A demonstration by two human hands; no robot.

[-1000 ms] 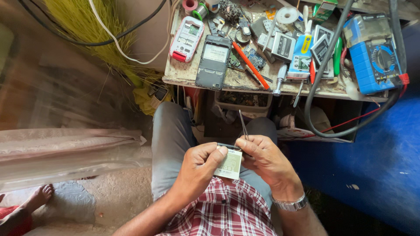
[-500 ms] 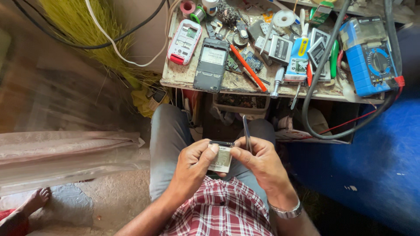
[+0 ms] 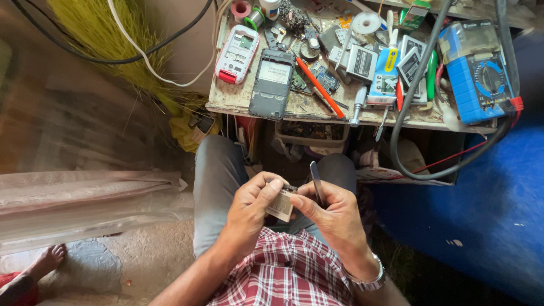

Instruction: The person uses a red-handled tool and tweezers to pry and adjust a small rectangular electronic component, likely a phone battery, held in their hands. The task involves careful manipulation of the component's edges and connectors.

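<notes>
Your left hand (image 3: 249,212) pinches the small flat board (image 3: 281,204) over your lap; your right hand (image 3: 334,212) grips tweezers (image 3: 316,182) beside it. It looks light, stiff, fragile: hold its edges.

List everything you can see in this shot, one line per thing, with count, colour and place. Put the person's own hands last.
small flat part: one, pale, held between both hands over the lap
thin metal tool: one, grey, upright in the right hand
opened phone: one, dark, back up, on the bench front edge
white phone: one, white and red, bench left end
multimeter: one, blue, bench right end
orange screwdriver: one, lying slantwise mid bench
thick black cable: one, looping off the bench
workbench: one, worn pale wood, top of view
wristwatch: one, silver, right wrist
left hand: gripping the part
right hand: holding the tool, steadying the part
</notes>
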